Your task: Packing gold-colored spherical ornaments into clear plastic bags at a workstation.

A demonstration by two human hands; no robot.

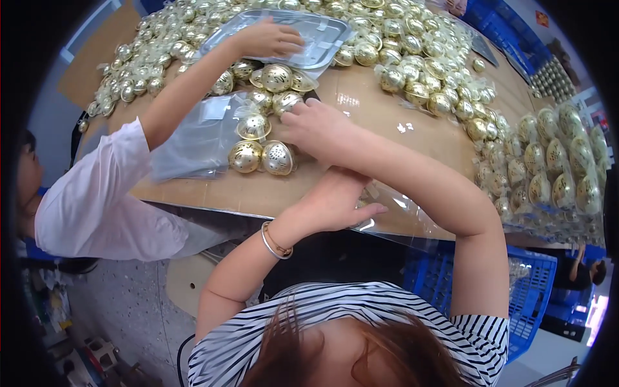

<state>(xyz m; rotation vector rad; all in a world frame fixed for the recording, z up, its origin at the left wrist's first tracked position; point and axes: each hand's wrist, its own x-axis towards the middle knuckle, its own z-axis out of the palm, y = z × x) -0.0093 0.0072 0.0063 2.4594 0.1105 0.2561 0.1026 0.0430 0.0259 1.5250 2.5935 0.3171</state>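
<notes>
My right hand [316, 129] reaches across to the left with its fingers bent down at a small group of gold balls. What it grips, if anything, is hidden under the fingers. A patterned gold ball [285, 101] lies against its fingertips. Two more, a gold ball [245, 157] and a silvery-gold ball [278, 158], sit just below, cut with small openings. My left hand [332, 200] lies near the table's front edge, under my right forearm. Its thumb sticks out to the right, while most of its fingers are hidden.
A co-worker's hand [267, 40] rests over a clear plastic tray [322, 58] at the far side. Heaped bagged gold balls [425, 64] cover the back of the cardboard-topped table [361, 97]. Clear plastic bags [193, 145] lie left; stacked packed balls [548, 161] stand right, above a blue crate [529, 290].
</notes>
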